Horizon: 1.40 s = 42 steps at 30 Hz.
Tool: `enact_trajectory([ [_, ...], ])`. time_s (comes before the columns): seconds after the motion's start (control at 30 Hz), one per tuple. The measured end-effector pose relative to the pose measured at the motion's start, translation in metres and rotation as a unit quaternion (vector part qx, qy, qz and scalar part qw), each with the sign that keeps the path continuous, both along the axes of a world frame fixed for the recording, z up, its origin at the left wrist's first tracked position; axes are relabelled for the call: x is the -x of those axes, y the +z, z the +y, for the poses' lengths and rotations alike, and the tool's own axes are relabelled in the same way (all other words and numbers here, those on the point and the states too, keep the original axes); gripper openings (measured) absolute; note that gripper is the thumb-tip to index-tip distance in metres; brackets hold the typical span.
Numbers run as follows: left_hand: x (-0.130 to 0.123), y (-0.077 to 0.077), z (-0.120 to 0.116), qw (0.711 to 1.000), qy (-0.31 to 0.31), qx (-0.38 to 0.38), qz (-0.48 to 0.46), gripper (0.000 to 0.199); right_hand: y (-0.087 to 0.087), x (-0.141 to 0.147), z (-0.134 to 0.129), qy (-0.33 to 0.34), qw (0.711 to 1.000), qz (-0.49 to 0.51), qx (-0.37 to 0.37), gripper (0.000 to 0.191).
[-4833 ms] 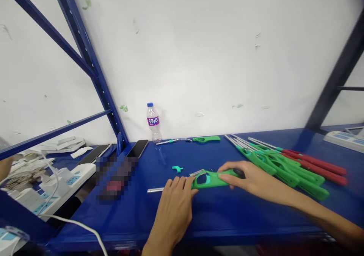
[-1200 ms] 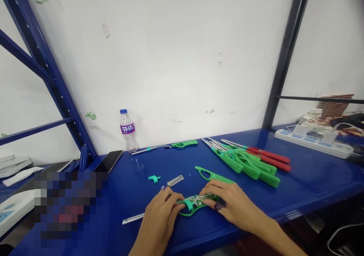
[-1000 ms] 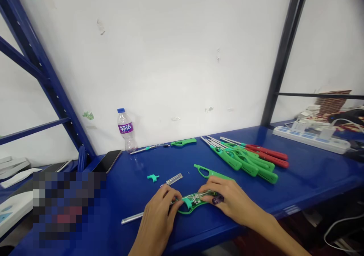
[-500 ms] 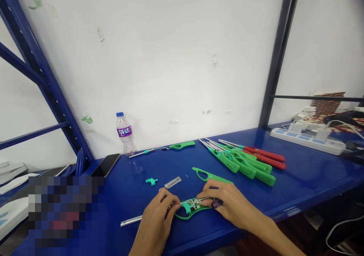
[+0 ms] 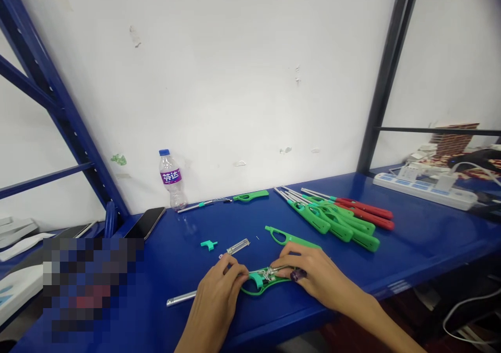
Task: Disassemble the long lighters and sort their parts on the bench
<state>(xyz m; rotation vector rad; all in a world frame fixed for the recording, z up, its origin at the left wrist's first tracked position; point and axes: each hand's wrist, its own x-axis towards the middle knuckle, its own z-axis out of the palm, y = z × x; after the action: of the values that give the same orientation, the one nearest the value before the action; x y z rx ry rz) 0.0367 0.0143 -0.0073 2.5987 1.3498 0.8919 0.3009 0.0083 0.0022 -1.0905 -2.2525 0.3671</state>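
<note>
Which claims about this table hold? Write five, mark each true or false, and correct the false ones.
1. The left hand and right hand are both on the opened green lighter. True.
2. The purple-labelled bottle and the red-handled lighters rest on the blue table. True.
3. The bottle lies on its side. False: it stands upright.
4. A loose teal trigger lies on the table, apart from both hands. True.
5. The red-handled lighters are left of the bottle in view. False: they are to its right.
</note>
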Motion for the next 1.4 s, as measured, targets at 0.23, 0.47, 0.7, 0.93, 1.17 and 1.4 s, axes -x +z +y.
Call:
enact_trajectory([
  [0.23, -0.003, 0.009, -0.005, 0.998, 0.01, 0.033, -0.057, 0.027, 0.003, 0.0, -0.001, 0.0, 1.0, -0.01, 0.001, 0.03],
  [0.47, 0.003, 0.01, -0.005, 0.983, 0.102, 0.006, -0.154, 0.025, 0.003, -0.001, -0.002, 0.001, 1.0, -0.015, -0.002, 0.03],
  [0.7, 0.0, 0.006, -0.006, 0.985, 0.134, -0.064, -0.089, 0.022, 0.004, 0.001, -0.004, -0.025, 0.999, -0.045, -0.004, 0.031],
  [0.93, -0.017, 0.008, -0.019, 0.993, 0.047, -0.103, -0.035, 0.029, 0.007, 0.002, -0.005, -0.009, 0.999, -0.037, 0.001, 0.037],
  [1.17, -0.032, 0.006, -0.016, 0.997, 0.029, 0.024, -0.069, 0.029, 0.01, 0.004, -0.007, -0.005, 1.0, -0.015, -0.017, 0.026],
  [1.4, -0.031, 0.004, -0.011, 0.996, 0.004, 0.049, -0.074, 0.025, 0.005, 0.002, -0.007, -0.019, 0.999, -0.031, -0.031, 0.022],
])
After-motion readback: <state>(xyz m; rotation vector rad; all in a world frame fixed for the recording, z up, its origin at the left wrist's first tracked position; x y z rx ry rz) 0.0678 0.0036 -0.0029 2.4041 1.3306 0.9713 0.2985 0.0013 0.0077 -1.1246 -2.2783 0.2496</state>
